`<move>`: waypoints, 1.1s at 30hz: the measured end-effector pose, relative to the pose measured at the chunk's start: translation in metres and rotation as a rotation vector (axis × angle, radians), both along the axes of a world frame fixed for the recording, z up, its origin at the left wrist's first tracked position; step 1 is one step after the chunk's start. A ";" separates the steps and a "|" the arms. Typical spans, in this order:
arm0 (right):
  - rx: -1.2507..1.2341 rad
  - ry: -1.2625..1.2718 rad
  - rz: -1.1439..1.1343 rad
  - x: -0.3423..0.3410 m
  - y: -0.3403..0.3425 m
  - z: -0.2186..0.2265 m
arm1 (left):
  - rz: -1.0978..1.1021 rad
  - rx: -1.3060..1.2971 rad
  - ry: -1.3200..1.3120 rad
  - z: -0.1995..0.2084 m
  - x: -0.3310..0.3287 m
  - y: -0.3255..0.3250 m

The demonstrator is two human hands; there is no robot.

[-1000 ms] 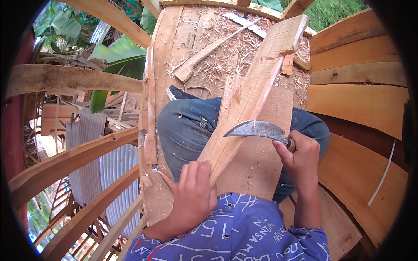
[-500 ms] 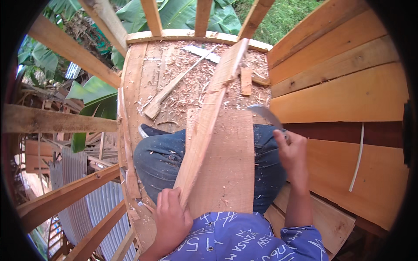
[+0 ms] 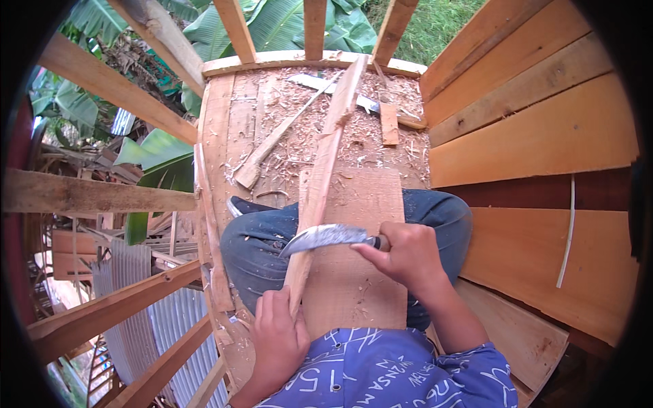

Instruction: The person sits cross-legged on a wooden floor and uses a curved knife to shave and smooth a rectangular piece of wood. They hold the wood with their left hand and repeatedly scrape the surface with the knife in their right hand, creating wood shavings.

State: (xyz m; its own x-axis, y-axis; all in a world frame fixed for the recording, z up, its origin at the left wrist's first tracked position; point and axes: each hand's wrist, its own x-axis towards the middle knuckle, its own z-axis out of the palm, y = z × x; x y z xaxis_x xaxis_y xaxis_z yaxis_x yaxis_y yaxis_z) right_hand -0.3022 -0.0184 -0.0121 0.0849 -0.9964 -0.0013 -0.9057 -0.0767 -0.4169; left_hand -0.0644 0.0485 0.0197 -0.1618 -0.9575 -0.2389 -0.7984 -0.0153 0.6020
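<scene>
My left hand (image 3: pixel 280 333) is wrapped round the near end of a long, rough-hewn piece of wood (image 3: pixel 321 177), which slants away from me towards the far railing. Under it, a flat board (image 3: pixel 360 279) lies across my lap. My right hand (image 3: pixel 408 253) grips the handle of a knife with a broad, curved blade (image 3: pixel 325 236). That blade lies across the long piece of wood, a little beyond my left hand, its tip past the wood's left edge. Whether the edge touches the wood, I cannot tell.
Shavings cover the plank floor (image 3: pixel 221 115) ahead. On it lie a narrow wooden stick (image 3: pixel 262 160), a long blade with a wooden handle (image 3: pixel 368 105) and a small wood block (image 3: pixel 389 124). Wooden rails (image 3: pixel 95 190) enclose the left and front; a plank wall (image 3: pixel 537 146) stands at right.
My right hand has brought the knife from beside my right knee leftward and nearer, over the wood. The long piece has turned slightly, its far end shifting left. My left hand keeps its hold.
</scene>
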 end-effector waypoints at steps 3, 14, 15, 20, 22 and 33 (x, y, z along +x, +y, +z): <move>-0.017 0.027 -0.080 -0.007 -0.014 -0.005 | -0.004 -0.005 -0.002 -0.001 0.002 0.005; -0.063 0.026 -0.085 -0.008 -0.032 -0.017 | 0.061 -0.017 0.060 0.001 0.001 0.000; -0.083 0.008 -0.102 -0.012 -0.033 -0.019 | 0.045 -0.022 0.050 0.000 0.000 0.000; 0.061 -0.056 -0.672 -0.093 -0.062 -0.027 | 0.019 -0.020 0.015 0.000 0.004 0.013; 0.035 -0.105 -0.615 -0.095 -0.041 -0.023 | 0.045 -0.030 0.052 -0.003 0.005 0.008; 0.088 -0.236 -0.086 0.019 0.004 -0.005 | 0.058 -0.037 0.081 -0.005 0.008 0.003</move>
State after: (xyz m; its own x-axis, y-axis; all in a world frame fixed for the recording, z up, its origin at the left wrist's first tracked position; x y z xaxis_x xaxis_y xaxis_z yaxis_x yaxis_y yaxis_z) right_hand -0.2827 -0.0141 -0.0168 0.0079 -0.9969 -0.0789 -0.7843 0.0428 -0.6189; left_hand -0.0560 0.0513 0.0150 -0.1233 -0.9736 -0.1921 -0.7457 -0.0368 0.6652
